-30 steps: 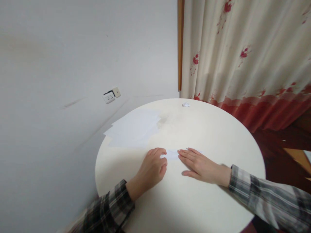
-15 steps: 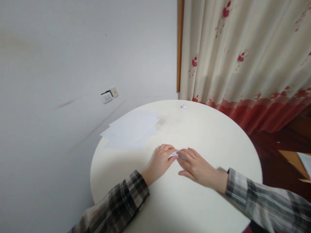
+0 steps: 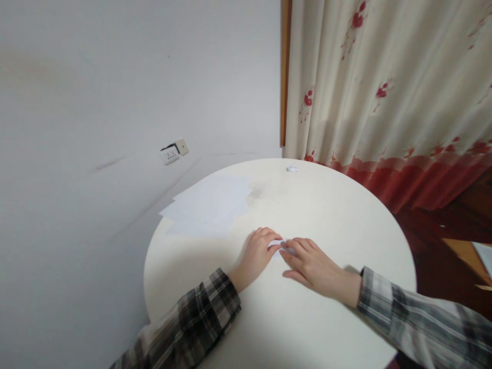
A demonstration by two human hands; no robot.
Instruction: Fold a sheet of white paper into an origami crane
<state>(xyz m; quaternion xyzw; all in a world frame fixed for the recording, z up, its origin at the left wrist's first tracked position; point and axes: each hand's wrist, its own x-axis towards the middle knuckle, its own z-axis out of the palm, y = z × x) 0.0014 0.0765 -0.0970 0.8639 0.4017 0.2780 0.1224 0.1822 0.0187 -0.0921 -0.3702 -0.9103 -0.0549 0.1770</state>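
A small folded piece of white paper (image 3: 275, 243) lies low over the near middle of the round table, between my two hands. My left hand (image 3: 258, 254) pinches its left end between thumb and fingers. Over its right end, the bent fingers of my right hand (image 3: 312, 264) press down and hold it, while the right thumb stands apart below. Much of the paper is hidden under the fingers, so its exact shape cannot be made out.
White paper sheets (image 3: 209, 207) overlap at the left of the white round table (image 3: 346, 215). A crumpled bit of paper (image 3: 292, 168) sits by the far edge. Behind are a wall with a socket (image 3: 169, 155) and a flowered curtain (image 3: 346, 102).
My left hand has shifted slightly right, closer to the right fingers. Less of the folded paper shows between the hands. My right hand has barely moved.
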